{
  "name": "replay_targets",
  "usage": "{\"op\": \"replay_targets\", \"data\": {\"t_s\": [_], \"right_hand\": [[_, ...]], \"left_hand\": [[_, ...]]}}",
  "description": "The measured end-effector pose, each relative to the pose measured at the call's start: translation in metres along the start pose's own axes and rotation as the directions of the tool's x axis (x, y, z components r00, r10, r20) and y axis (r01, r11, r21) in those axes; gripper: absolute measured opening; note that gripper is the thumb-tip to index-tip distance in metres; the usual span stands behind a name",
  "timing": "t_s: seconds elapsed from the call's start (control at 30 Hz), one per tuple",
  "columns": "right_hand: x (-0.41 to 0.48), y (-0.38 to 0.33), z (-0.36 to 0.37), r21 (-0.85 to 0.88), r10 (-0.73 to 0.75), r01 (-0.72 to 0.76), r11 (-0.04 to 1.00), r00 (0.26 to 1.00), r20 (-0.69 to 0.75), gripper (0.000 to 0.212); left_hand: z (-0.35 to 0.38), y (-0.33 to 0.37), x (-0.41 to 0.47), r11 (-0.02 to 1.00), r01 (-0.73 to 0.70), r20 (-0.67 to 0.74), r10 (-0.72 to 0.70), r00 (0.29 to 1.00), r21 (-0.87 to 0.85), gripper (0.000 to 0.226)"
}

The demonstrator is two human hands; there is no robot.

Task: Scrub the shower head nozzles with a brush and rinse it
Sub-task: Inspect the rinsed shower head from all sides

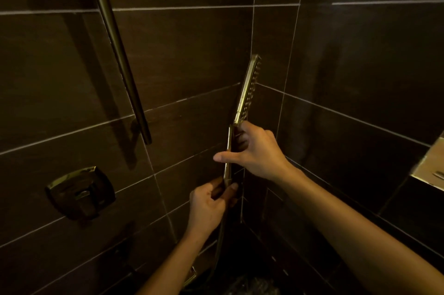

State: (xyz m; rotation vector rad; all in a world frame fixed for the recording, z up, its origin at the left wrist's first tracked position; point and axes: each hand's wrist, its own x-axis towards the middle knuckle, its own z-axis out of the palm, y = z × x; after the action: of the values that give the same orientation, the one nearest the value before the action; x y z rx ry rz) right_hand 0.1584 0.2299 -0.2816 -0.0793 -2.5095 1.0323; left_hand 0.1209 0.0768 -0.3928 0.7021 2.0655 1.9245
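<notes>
Dark brown tiled shower corner [192, 59], dim light, pale grout lines. Slide bar [117, 49] runs down the left wall, tilted in the wide-angle view. Below it, square brass valve trim with lever [80, 192], mounted on the same wall. Left hand [210, 205] low at centre, fingers closed around the bottom end of the handle where the hose [219, 246] joins; hose drops down into shadow. Handheld shower head [247, 90] stands near upright in the corner, edge-on, nozzles facing right. Right hand [254, 150] wraps the handle just under the head, thumb stretched out to the left across the stem. Recessed wall niche [432, 165] at far right edge, lighter inside; contents too small to tell.
</notes>
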Motion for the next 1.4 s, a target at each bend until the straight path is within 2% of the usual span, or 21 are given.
{"op": "replay_targets", "data": {"t_s": [0.07, 0.13, 0.23, 0.37, 0.5, 0.67, 0.7, 0.8, 0.87, 1.0, 1.13, 1.17, 1.23, 1.33, 1.4], "right_hand": [[0.002, 0.004, -0.002, 0.06, -0.005, 0.001, 0.998, 0.997, 0.075, 0.065], [0.003, 0.01, -0.004, 0.245, 0.005, -0.05, 0.968, 0.983, 0.182, 0.049], [0.004, 0.014, -0.007, 0.366, 0.02, -0.109, 0.924, 0.971, 0.238, 0.046], [0.003, 0.015, 0.0, 0.244, 0.005, -0.029, 0.969, 0.995, 0.099, 0.045], [0.0, 0.014, 0.004, 0.149, -0.066, 0.055, 0.987, 0.995, 0.073, 0.028], [-0.003, 0.005, 0.01, -0.029, -0.147, 0.145, 0.989, 0.986, -0.076, 0.05], [-0.003, 0.005, 0.009, -0.051, -0.149, 0.145, 0.988, 0.986, -0.07, 0.047], [0.0, 0.007, 0.0, 0.101, -0.121, 0.109, 0.989, 0.984, 0.13, 0.025], [0.0, 0.009, -0.005, 0.193, -0.111, 0.07, 0.979, 0.971, 0.211, 0.021], [-0.003, 0.006, 0.002, 0.082, -0.049, 0.04, 0.996, 0.992, 0.116, 0.029], [-0.01, 0.005, 0.02, 0.052, -0.019, 0.02, 0.998, 1.0, -0.021, 0.023], [-0.01, 0.005, 0.018, 0.072, -0.021, 0.021, 0.997, 1.0, -0.008, 0.029], [-0.008, 0.004, 0.009, 0.168, 0.002, -0.021, 0.986, 0.994, 0.113, 0.042], [-0.008, 0.005, -0.003, 0.393, -0.007, -0.125, 0.911, 0.948, 0.319, 0.04], [-0.008, 0.007, -0.003, 0.475, -0.015, -0.162, 0.865, 0.938, 0.346, 0.042]], "left_hand": [[0.0, 0.001, 0.001, 1.0, -0.004, 0.01, 0.004, 1.0, -0.02, 0.005], [0.0, 0.002, 0.001, 0.999, 0.01, 0.003, -0.01, 1.0, -0.04, 0.005], [-0.002, 0.002, 0.0, 0.999, 0.022, -0.007, -0.022, 1.0, -0.044, 0.007], [-0.003, -0.002, -0.002, 1.0, 0.028, 0.01, -0.028, 1.0, -0.015, 0.013], [-0.001, -0.002, -0.005, 0.999, 0.033, 0.003, -0.032, 0.999, -0.011, 0.012], [0.004, 0.003, -0.007, 0.998, 0.046, -0.012, -0.046, 0.999, -0.035, 0.008], [0.004, 0.004, -0.007, 0.998, 0.045, -0.006, -0.045, 0.999, -0.035, 0.008], [0.0, 0.006, -0.007, 0.996, 0.032, 0.045, -0.028, 0.999, -0.078, 0.007], [-0.003, 0.005, -0.009, 0.994, 0.037, 0.046, -0.032, 0.998, -0.108, 0.008], [-0.003, 0.003, -0.01, 0.999, 0.009, -0.011, -0.009, 1.0, -0.034, 0.008], [-0.001, 0.003, -0.013, 0.995, 0.073, -0.025, -0.072, 0.997, 0.063, 0.012], [-0.002, 0.003, -0.013, 0.995, 0.078, -0.019, -0.077, 0.997, 0.056, 0.01], [-0.004, 0.004, -0.013, 0.998, 0.066, 0.03, -0.066, 0.997, 0.011, 0.006], [-0.008, 0.004, -0.015, 0.997, 0.055, 0.09, -0.051, 0.995, -0.046, 0.007], [-0.007, 0.002, -0.015, 0.996, 0.055, 0.08, -0.048, 0.996, -0.077, 0.007]]}}
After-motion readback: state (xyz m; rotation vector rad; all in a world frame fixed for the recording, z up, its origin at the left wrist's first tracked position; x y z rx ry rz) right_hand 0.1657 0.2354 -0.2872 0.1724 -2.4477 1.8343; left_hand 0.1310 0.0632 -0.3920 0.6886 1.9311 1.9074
